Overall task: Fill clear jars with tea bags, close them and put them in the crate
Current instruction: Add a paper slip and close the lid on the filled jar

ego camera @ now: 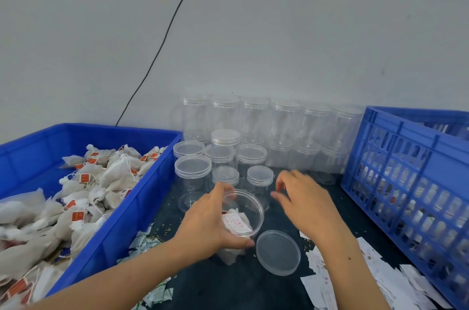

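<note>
Two bare forearms reach in from the lower edge over the dark desk (228,284). An open jar (241,218) is grasped by the left hand (210,221), fingers curled round its wall; the jar is tilted, its long axis leaning so that the mouth faces up and toward the camera. Tea bags and a white slip with red print are seen inside it. Its loose lid (278,252) lies flat on the desk just beside the jar, to the right. The right hand (304,198) is held above the desk with fingers loosely bent and nothing in it. Behind the hands, empty capped jars (253,132) are stacked upright in rows against the wall. A blue bin (142,198) on the left is filled with tea bags (83,193) bearing red tags. A blue slatted crate (411,177) on the right holds filled jars, seen dimly through its openings. Paper scraps (380,284) are scattered near it.
</note>
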